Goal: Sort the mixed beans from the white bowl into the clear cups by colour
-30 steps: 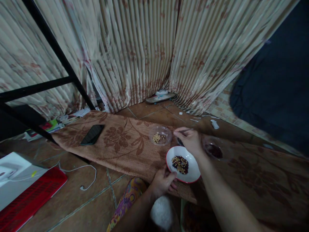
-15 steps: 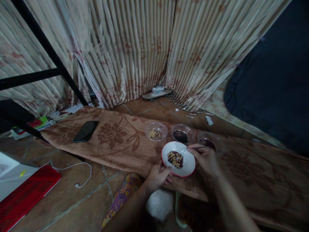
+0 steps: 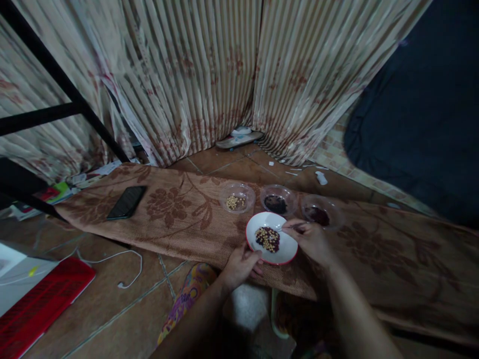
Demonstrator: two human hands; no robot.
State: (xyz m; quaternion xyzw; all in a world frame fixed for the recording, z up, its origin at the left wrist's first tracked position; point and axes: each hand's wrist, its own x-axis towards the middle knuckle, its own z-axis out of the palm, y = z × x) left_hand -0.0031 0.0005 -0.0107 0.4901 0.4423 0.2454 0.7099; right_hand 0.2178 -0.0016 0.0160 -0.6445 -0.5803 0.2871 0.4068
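Note:
A white plate with a red rim (image 3: 283, 251) lies on a brown flowered cloth (image 3: 175, 219) and holds a small heap of mixed pale and dark beans (image 3: 267, 239). My left hand (image 3: 240, 265) grips the plate's near edge. My right hand (image 3: 312, 241) holds thin tweezers (image 3: 290, 228) whose tips reach over the plate's right side. Behind the plate stand three clear bowls: one with pale beans (image 3: 237, 198), one with dark beans (image 3: 277, 200), one with reddish beans (image 3: 320, 211).
A black phone (image 3: 126, 202) lies on the cloth at the left. A white cable (image 3: 123, 259) and a red and white box (image 3: 35, 294) sit on the tiled floor. Striped curtains (image 3: 209, 75), a black metal frame (image 3: 56, 99) and a sandal (image 3: 239, 138) stand behind.
My right hand with the tweezers moved from the pale-bean bowl back to the right side of the white plate. The view shifted, bringing all three bowls into sight. My left hand stayed on the plate.

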